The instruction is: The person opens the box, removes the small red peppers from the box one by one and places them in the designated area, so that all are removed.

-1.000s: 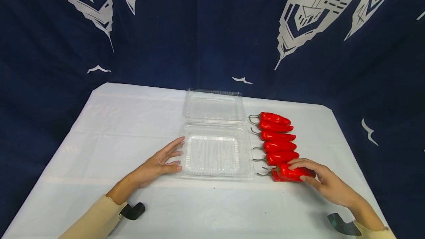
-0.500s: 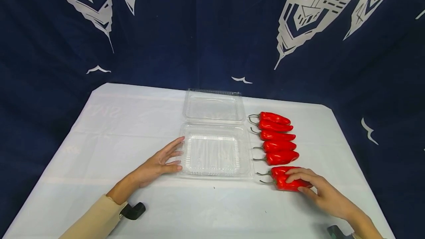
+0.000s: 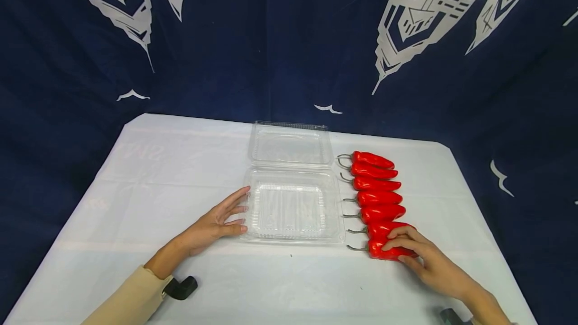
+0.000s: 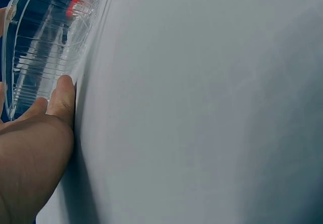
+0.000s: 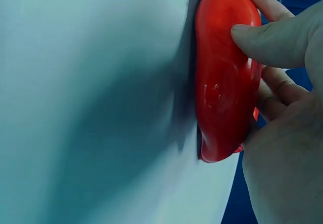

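My right hand holds the nearest red chili pepper at its blunt end, the stem pointing left. The right wrist view shows my thumb on one side of this pepper and fingers behind it. Touching it is the sixth pepper in a front-to-back row. My left hand touches the left edge of a clear plastic clamshell box, its fingers spread and nearly straight. In the left wrist view, fingers rest against the ribbed wall of the box.
Several more red peppers lie side by side right of the box, stems toward it. The box's lid is folded back toward the table's rear edge. A navy patterned cloth hangs behind the white table.
My right hand has brought the pepper off its overlap with the sixth one, toward the front, then slightly left. The sixth pepper has shifted slightly back. My left hand stays put.
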Motion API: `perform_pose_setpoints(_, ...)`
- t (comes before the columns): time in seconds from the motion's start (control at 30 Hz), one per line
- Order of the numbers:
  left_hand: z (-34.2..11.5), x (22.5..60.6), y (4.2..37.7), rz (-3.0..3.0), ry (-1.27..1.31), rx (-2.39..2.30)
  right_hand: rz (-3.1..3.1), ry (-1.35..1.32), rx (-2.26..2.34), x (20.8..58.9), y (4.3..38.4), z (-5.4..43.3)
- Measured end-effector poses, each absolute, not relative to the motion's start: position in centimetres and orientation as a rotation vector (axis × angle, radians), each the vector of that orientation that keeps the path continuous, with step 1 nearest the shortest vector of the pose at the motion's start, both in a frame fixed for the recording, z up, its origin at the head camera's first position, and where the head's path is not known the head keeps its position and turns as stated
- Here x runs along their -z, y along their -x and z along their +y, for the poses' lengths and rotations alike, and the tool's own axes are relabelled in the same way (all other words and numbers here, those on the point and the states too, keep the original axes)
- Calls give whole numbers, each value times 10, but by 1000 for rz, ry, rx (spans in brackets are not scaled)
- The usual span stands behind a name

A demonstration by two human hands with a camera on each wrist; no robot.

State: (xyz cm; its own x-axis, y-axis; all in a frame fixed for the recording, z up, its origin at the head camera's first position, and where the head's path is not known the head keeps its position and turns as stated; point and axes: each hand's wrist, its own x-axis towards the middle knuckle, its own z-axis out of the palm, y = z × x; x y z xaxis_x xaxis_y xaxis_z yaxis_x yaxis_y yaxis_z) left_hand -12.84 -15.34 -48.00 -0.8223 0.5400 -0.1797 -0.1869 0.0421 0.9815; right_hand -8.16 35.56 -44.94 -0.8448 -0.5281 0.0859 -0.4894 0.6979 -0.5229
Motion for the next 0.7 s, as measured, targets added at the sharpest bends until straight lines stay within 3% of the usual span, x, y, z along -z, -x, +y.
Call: perform_pose_setpoints(0.7, -155, 477, 126, 1925, -398, -1795, 2984, 792, 708, 455, 81, 351)
